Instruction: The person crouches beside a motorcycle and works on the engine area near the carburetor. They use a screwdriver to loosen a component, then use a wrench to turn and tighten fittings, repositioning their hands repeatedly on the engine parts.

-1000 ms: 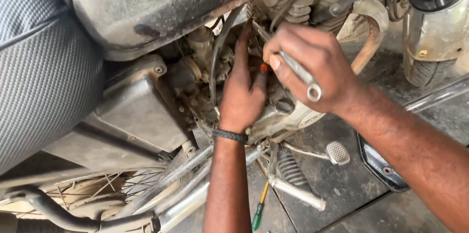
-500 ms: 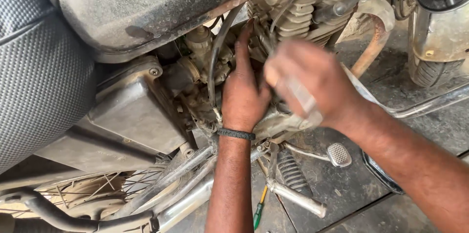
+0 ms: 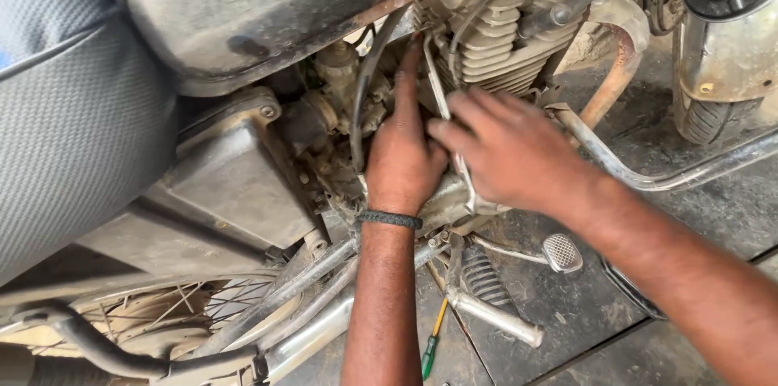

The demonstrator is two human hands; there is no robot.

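A dusty motorcycle engine [image 3: 494, 38] with cooling fins fills the upper middle. My left hand [image 3: 401, 155], a dark band on its wrist, reaches up into the gap beside the carburettor [image 3: 340, 86]. Its forefinger points straight up along a black hose [image 3: 369, 78], and its other fingers are hidden. My right hand [image 3: 506, 147] comes in from the right, overlaps the left hand's knuckles and grips a slim metal spanner [image 3: 442, 94]. The spanner runs down under its fingers towards the engine case [image 3: 442, 204].
A grey seat [image 3: 73, 110] and a grimy fuel tank [image 3: 267, 5] sit at left and top. A metal side box [image 3: 235, 183] lies below them. A rusty exhaust pipe [image 3: 616, 78], a foot lever [image 3: 562, 252], a green screwdriver [image 3: 429, 349] on the floor and another vehicle's wheel [image 3: 713, 119] surround the hands.
My right hand has dropped and shifted left with the spanner, so it now lies over the left hand. The spanner's ring end is no longer in sight. My left hand has stayed in the gap.
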